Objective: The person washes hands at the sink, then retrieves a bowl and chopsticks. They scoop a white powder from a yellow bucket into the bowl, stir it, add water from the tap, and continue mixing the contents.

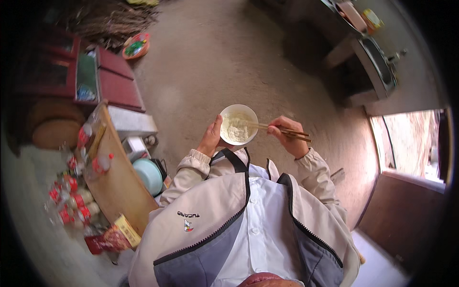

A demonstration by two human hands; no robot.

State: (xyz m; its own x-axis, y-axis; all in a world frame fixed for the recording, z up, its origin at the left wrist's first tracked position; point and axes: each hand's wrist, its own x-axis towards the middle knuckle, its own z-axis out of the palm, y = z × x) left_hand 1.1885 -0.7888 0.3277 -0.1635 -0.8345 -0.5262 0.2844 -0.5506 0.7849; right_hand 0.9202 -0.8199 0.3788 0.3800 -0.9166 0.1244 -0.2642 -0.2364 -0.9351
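Note:
My left hand [212, 135] grips a white bowl [254, 116] by its left side, the thumb on the rim and fingers partly hidden beneath. Inside lies a pale, floury mixture [237, 132], lumpy and powdery toward the near side. A pair of wooden chopsticks [292, 133] is held in my right hand [288, 135], to the right of the bowl. Their far ends reach over the rim into the mixture, where they look blurred. The bowl is held in front of my body, above the floor.
A wooden table [118, 186] on the left bears plastic bottles [102, 163] and a food packet [118, 235]. Beside it are a light-blue basin [147, 176] and a red cabinet [116, 80]. Farther off are an orange basket [136, 46] and piled sticks [111, 21]. A sink [376, 57] stands right.

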